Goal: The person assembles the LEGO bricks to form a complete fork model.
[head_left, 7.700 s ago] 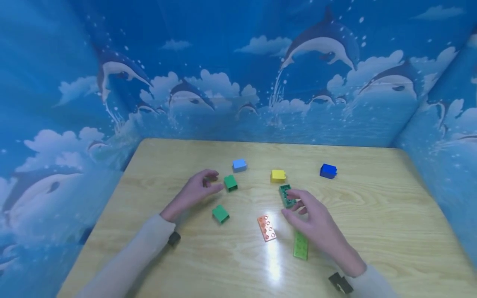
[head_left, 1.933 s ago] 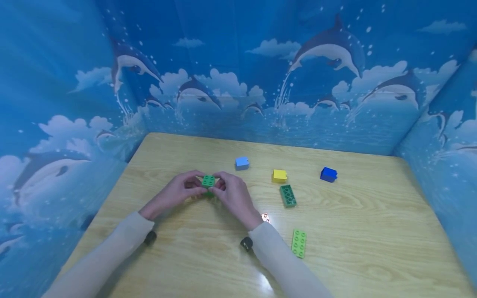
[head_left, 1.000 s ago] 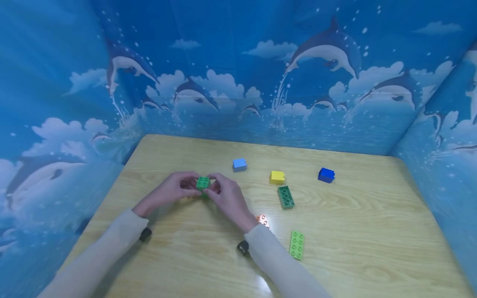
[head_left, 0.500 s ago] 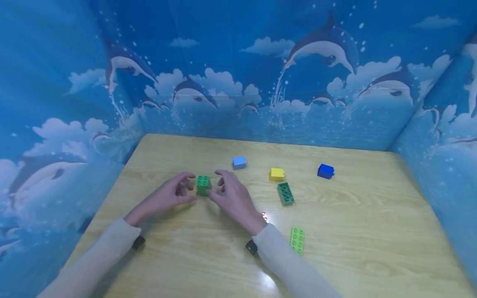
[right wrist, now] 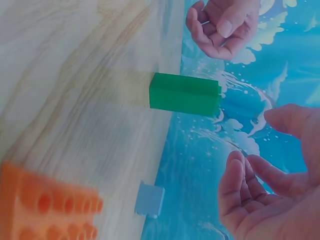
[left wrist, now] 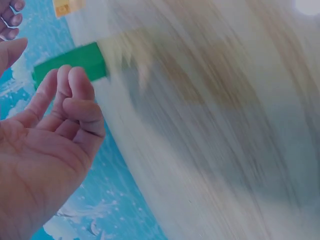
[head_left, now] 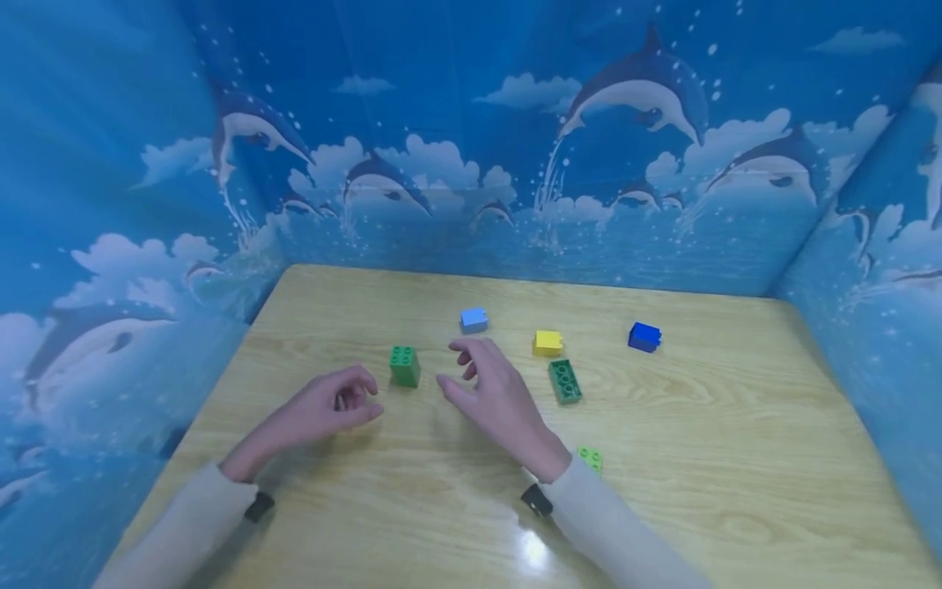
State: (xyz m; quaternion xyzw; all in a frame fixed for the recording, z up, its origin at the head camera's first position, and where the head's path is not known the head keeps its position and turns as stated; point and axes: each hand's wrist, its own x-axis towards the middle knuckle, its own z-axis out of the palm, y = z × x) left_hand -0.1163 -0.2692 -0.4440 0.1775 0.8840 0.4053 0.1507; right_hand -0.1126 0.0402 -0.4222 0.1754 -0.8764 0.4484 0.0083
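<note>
Two green bricks, joined one on top of the other as a small upright stack, stand on the table left of the middle. My left hand hovers just left of and nearer than the stack, fingers loosely bent, holding nothing. On the other side my right hand is apart from it too, thumb and fingers spread, with nothing between them. The right wrist view shows the green stack between my left hand and my right hand.
Beyond my right hand lie a light blue brick, a yellow brick, a dark green brick and a dark blue brick. My right sleeve partly covers a lime brick. An orange brick shows in the right wrist view.
Two separate green bricks have been stacked together. Both hands have let go of the stack and drawn apart, left hand leftward and nearer, right hand rightward. The right arm now hides the orange brick in the head view.
</note>
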